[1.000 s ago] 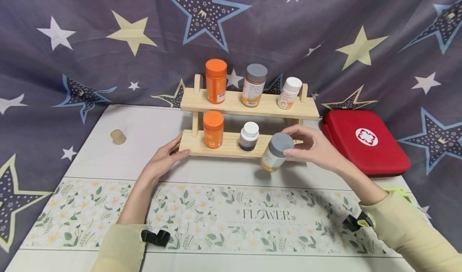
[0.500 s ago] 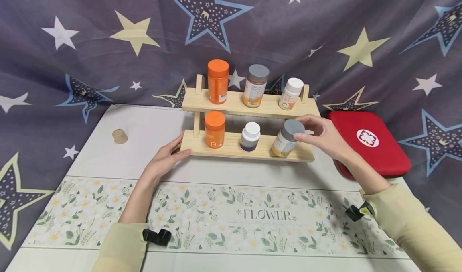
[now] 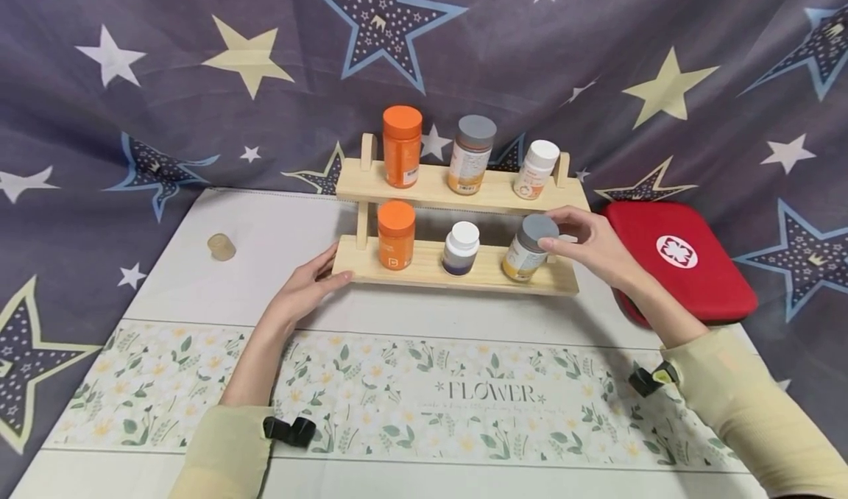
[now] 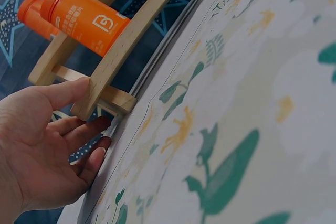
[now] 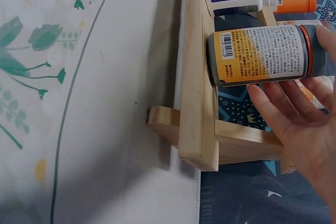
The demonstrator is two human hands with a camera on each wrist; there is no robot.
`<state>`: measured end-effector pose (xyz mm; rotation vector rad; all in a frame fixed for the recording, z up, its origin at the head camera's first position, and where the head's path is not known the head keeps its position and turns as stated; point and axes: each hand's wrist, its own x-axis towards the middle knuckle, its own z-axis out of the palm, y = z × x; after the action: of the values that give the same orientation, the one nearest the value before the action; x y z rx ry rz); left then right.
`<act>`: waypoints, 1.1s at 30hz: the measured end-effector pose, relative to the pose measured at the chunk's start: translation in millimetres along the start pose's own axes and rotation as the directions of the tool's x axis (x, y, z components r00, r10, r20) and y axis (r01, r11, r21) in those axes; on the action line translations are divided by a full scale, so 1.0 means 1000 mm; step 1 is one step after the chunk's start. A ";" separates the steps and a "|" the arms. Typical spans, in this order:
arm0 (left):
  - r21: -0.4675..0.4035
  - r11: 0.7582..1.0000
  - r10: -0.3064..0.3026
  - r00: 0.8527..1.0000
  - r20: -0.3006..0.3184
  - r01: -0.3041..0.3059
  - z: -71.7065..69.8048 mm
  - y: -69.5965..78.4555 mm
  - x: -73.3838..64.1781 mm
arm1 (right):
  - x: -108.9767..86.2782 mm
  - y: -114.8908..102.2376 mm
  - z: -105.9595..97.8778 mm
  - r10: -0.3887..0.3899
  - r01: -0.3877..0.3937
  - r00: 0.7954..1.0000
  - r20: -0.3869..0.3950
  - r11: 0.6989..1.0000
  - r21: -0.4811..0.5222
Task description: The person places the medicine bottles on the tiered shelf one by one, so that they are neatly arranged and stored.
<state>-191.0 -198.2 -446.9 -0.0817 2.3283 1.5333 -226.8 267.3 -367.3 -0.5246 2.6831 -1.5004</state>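
Observation:
My right hand (image 3: 589, 245) pinches the grey-capped pill bottle (image 3: 526, 249) by its cap, thumb on one side and fingers on the other. The bottle's base meets the lower board near the right end of a two-tier wooden display rack (image 3: 424, 267). In the right wrist view, the bottle's label (image 5: 257, 53) is yellow and white with a barcode. My left hand (image 3: 308, 289) holds the rack's lower left end, thumb against the board (image 4: 100, 77) and fingers behind it. On that same lower tier stand an orange bottle (image 3: 396, 235) and a small white-capped bottle (image 3: 461, 249).
The upper tier holds an orange bottle (image 3: 402, 147), another grey-capped bottle (image 3: 472, 154) and a white-capped bottle (image 3: 536, 169). A red first-aid case (image 3: 702, 278) lies right of the rack. A small tan cylinder (image 3: 221, 247) lies at left; a floral mat (image 3: 424, 403) crosses the table in front.
The grey-capped bottle in my right hand has moved right and back, from in front of the rack onto the lower tier. My left hand stays at the rack's left end.

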 end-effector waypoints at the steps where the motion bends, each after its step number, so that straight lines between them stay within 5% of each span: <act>1: 0.001 1.000 -0.002 1.000 -0.001 0.002 0.000 0.000 0.000 | 0.000 0.001 0.000 0.003 -0.003 1.000 0.002 1.000 0.002; 23: -0.012 1.000 0.018 1.000 0.017 -0.017 0.009 0.011 0.014 | -0.001 0.012 -0.015 -0.008 0.008 1.000 -0.005 1.000 0.029; 29: 0.023 0.999 0.033 0.999 -0.008 -0.032 0.007 0.009 0.013 | -0.002 0.012 -0.029 -0.074 0.086 0.993 -0.091 0.986 0.141; 33: 0.061 0.992 0.113 0.993 -0.020 -0.112 -0.007 0.009 0.006 | -0.005 0.014 -0.040 -0.074 0.096 0.978 -0.195 0.990 0.106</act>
<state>-200.5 -199.8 -438.9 0.0473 2.4331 1.5202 -233.6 308.7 -358.2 -0.5215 2.7205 -1.8033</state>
